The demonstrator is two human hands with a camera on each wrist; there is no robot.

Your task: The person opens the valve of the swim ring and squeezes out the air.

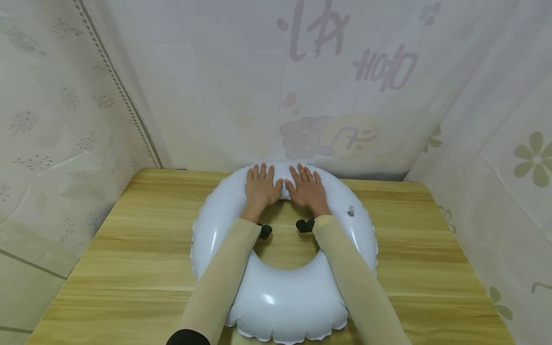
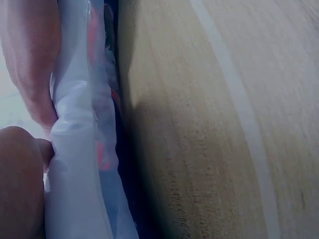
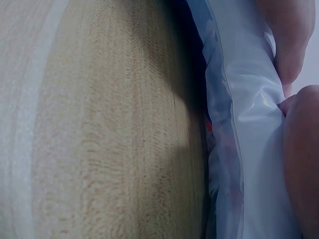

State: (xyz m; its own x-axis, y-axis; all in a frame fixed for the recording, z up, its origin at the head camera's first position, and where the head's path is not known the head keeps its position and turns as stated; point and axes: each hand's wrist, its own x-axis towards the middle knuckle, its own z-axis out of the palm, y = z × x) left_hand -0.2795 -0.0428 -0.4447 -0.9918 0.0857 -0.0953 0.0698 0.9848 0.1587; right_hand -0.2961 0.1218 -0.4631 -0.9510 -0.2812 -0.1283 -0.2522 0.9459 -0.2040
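Note:
A white inflatable swim ring (image 1: 284,297) lies flat on the wooden table, puffed up, with a crimped seam along its outer edge. Both hands lie palm down on its far side, fingers straight and pointing away. My left hand (image 1: 260,189) presses left of the middle, and my right hand (image 1: 308,189) presses just to its right, the thumbs nearly meeting. Between the thumbs the vinyl creases, as the ring's inner wall (image 2: 75,149) in the left wrist view also shows. A clear air valve (image 1: 351,211) sticks up on the ring's right side. Reddish print shows on the ring's underside near the table.
The wooden table (image 1: 142,249) reaches out on both sides of the ring. A printed curtain (image 1: 215,96) hangs behind its far edge, with more patterned sheets at left and right. Black wrist cameras (image 1: 305,225) sit under the cuffs, over the ring's hole.

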